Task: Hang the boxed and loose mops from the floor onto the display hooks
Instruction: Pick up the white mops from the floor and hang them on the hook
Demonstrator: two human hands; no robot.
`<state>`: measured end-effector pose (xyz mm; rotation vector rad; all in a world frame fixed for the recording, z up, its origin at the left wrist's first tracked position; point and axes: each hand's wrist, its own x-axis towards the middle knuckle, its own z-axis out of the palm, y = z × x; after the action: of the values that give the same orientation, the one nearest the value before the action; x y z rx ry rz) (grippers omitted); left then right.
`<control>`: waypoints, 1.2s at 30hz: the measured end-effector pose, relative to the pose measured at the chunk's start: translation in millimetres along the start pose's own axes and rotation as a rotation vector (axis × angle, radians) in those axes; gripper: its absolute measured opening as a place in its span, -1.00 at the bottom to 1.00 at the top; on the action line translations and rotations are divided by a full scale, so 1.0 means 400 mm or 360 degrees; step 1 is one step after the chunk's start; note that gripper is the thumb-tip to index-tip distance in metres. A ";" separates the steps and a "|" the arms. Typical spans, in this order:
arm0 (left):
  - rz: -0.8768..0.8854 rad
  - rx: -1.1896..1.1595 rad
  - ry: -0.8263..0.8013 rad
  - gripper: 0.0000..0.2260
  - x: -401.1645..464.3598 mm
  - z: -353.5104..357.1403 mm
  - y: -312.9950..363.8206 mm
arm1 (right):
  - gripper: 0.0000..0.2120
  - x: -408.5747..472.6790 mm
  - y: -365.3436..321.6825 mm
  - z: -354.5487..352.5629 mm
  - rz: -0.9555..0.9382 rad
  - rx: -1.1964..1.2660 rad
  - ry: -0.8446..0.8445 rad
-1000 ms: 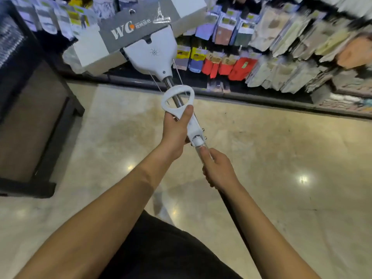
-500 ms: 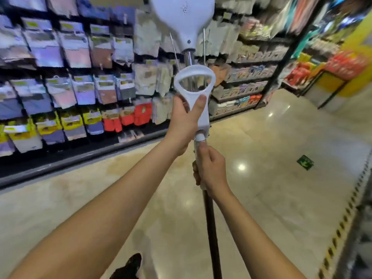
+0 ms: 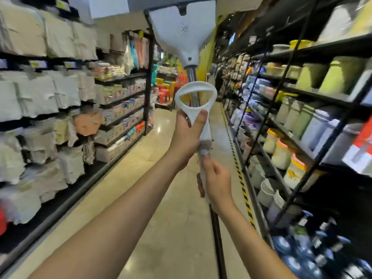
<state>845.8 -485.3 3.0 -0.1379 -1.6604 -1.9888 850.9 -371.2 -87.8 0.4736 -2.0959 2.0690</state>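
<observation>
Head view, mop: the white plastic squeeze mop with its ring-shaped pull handle and steel shaft [image 3: 193,109] stands upright in front of me, head up, its wide white housing at the top of the frame and its dark lower pole running down past my arms.
Left hand [image 3: 186,137]: my fingers wrap the stem just under the ring, thumb pressed up its front; I judge this steers the top-heavy end.
Right hand [image 3: 216,182]: curled round the pale wrapped grip below, taking the weight.
Why upright: carried tall, so the hanging end can reach a hook; no hook shows yet.
Edges: black wire shelving of jars and tubs [image 3: 298,121] close on my right, racks of packed cloths [image 3: 50,93] on my left.
Open room: the glossy beige aisle floor [image 3: 161,198] runs clear ahead between them; the broad head could clip either side.
</observation>
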 end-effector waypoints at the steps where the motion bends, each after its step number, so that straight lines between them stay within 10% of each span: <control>1: 0.0013 -0.0012 -0.0095 -0.61 0.026 0.045 0.003 | -0.46 0.022 -0.009 -0.033 -0.0031 -0.0040 0.0084; 21: 0.0183 -0.0567 -0.1162 -0.72 0.091 1.073 0.023 | -0.24 0.186 -0.164 -0.886 -0.0361 -0.0472 0.1363; 26: 0.0276 -0.0799 -0.1414 -0.80 0.126 1.277 0.035 | -0.52 0.217 -0.240 -1.030 -0.0393 -0.0431 0.1570; 36: 0.0500 -0.1113 -0.1903 -0.36 0.268 1.640 0.083 | -0.35 0.399 -0.358 -1.245 -0.0423 -0.0443 0.2086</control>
<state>601.3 90.5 230.5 -2.0018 -1.2000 -2.2306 695.2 106.7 115.6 -0.5121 -1.3141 1.2387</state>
